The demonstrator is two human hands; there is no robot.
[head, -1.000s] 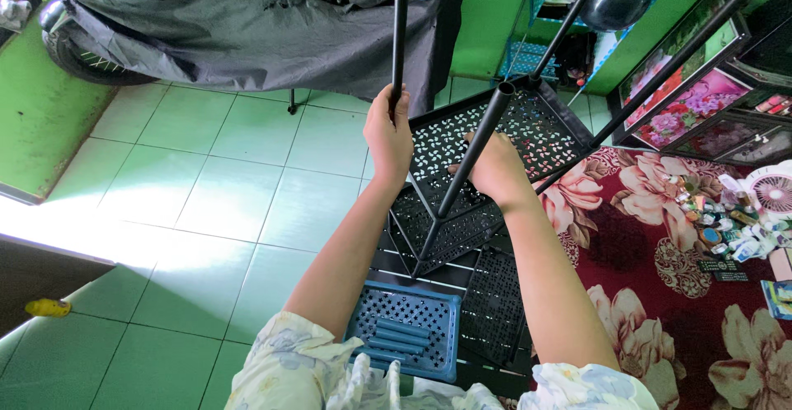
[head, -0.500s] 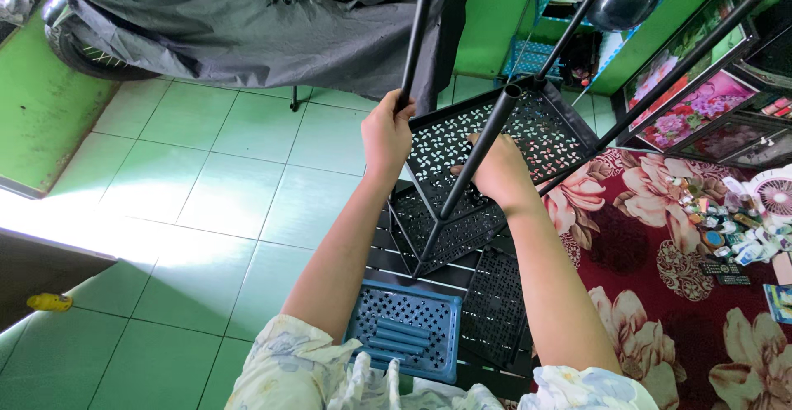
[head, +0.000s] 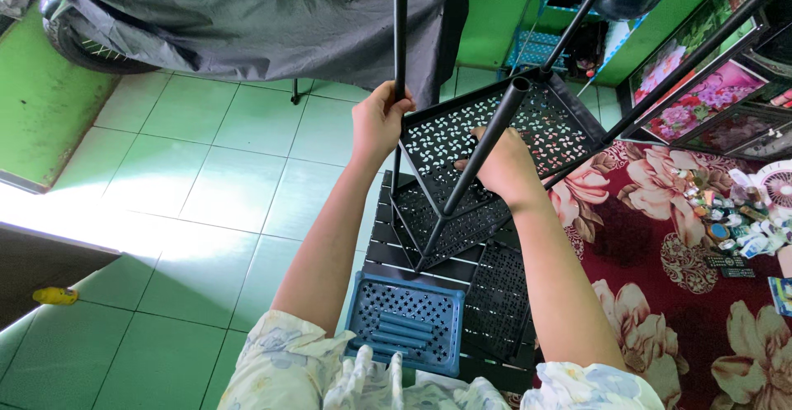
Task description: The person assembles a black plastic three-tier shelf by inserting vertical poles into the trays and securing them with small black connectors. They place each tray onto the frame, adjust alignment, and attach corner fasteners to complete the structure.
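Observation:
A black plastic rack with perforated shelves (head: 495, 134) and thin black poles stands on the floor in front of me. My left hand (head: 378, 121) is closed around one upright black pole (head: 400, 39) at the rack's near left corner. My right hand (head: 503, 162) rests on the top shelf, partly behind another black pole (head: 483, 150) that slants across it. A lower black shelf (head: 458, 224) shows beneath.
A blue perforated shelf tray (head: 404, 319) with loose blue tubes lies near my knees, beside a black panel (head: 499, 294). A grey-covered motorbike (head: 231, 22) stands behind. A red flowered rug (head: 676, 278) with several small bottles (head: 726, 220) lies right. Framed flower pictures (head: 693, 88) lean nearby.
The pole in my left hand tilted right, then came back upright. The rack and both hands shifted slightly up in view.

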